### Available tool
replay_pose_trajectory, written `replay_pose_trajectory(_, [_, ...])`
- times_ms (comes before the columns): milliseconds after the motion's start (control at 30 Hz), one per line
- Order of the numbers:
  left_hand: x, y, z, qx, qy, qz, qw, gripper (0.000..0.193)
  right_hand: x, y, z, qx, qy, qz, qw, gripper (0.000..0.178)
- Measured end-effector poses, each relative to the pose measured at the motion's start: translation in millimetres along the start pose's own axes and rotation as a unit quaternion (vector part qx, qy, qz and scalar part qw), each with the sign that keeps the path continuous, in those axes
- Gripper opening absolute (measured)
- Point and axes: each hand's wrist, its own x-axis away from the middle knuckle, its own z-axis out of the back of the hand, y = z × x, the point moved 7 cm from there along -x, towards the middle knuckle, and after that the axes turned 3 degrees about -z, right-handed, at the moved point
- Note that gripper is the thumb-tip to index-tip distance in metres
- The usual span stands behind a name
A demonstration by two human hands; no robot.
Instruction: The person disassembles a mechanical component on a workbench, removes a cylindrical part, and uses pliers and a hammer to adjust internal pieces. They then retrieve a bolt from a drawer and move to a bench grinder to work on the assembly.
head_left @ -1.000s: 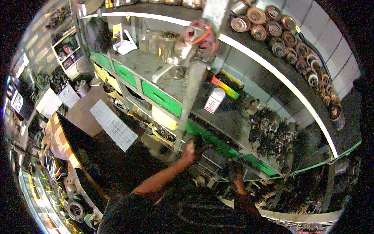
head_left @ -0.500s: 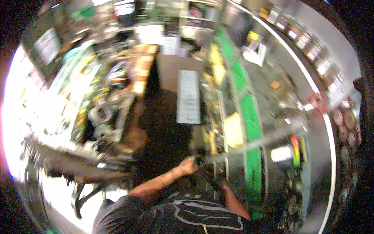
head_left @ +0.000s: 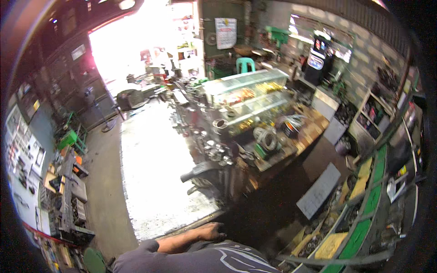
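My left hand (head_left: 210,231) is at the lower middle, its forearm coming in from the lower left. Its fingers are curled closed around something dark at their tips, too small and shadowed to name. Just beyond the hand runs the near edge of a glaring white, overexposed surface (head_left: 159,173). A dark metal vise-like fixture (head_left: 205,175) stands farther on, at the corner of a cluttered workbench (head_left: 312,132). My right hand is out of the picture.
Glass-sided cases (head_left: 246,93) and a coil (head_left: 267,139) sit on the workbench. A grey panel (head_left: 318,190) lies in the dark gap to the right. Green-edged shelving (head_left: 371,200) lines the right. A green stool (head_left: 246,64) stands behind the bench, and a tool-hung board (head_left: 27,164) is at far left.
My view has swung left, bringing the bright doorway and white surface in. The right hand, earlier low beside the shelving, has left the picture. My left hand stays closed.
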Motion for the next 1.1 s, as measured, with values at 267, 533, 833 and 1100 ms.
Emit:
replay_pose_trajectory(267, [117.1, -66.6, 74.2, 0.161, 0.044, 0.006, 0.986, 0.038, -22.3, -155.3, -40.5, 0.113, -0.04, 0.118, 0.986, 0.035])
replay_pose_trajectory(533, [274.9, -183.9, 62.9, 0.314, 0.309, 0.197, 0.876, 0.039, -43.2, -280.6, -112.2, 0.193, -0.141, 0.256, 0.937, 0.036])
replay_pose_trajectory(833, [479.9, -342.9, -188.3, 0.16, 0.501, 0.621, 0.581, 0.039, -12.8, -357.5, -231.1, 0.379, -0.275, 0.339, 0.816, 0.037])
replay_pose_trajectory(1100, [524.1, -359.0, -370.7, 0.344, 0.23, 0.636, 0.651, 0.044, 115.7, -452.6, -400.3, 0.391, -0.348, 0.428, 0.737, 0.037])
